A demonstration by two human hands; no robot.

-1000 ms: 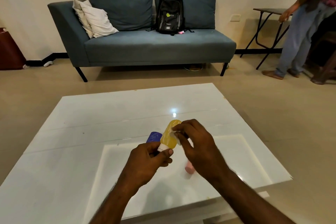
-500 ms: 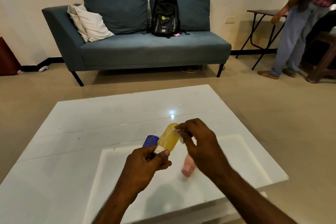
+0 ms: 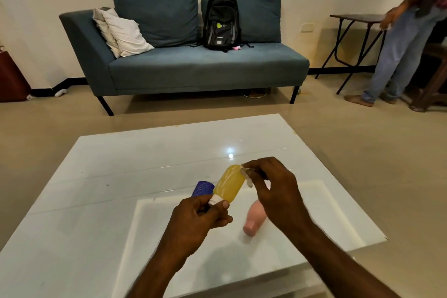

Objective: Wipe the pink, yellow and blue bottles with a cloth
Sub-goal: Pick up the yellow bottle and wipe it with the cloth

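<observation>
My left hand grips the yellow bottle by its white cap end, with the body tilted up and away above the white table. A small white cloth is pinched in my right hand and pressed against the bottle's upper right side. The blue bottle lies on the table behind my left hand, partly hidden. On the table below my right hand lies the pink bottle, its cap toward me.
A blue sofa with a black backpack and white pillows stands beyond the table. A person stands at the right beside a small dark folding table. The table's right edge is close to my right forearm.
My right hand with the cloth has slid a little along the yellow bottle's upper side. The pink bottle shows more from under that hand. My left hand keeps its hold.
</observation>
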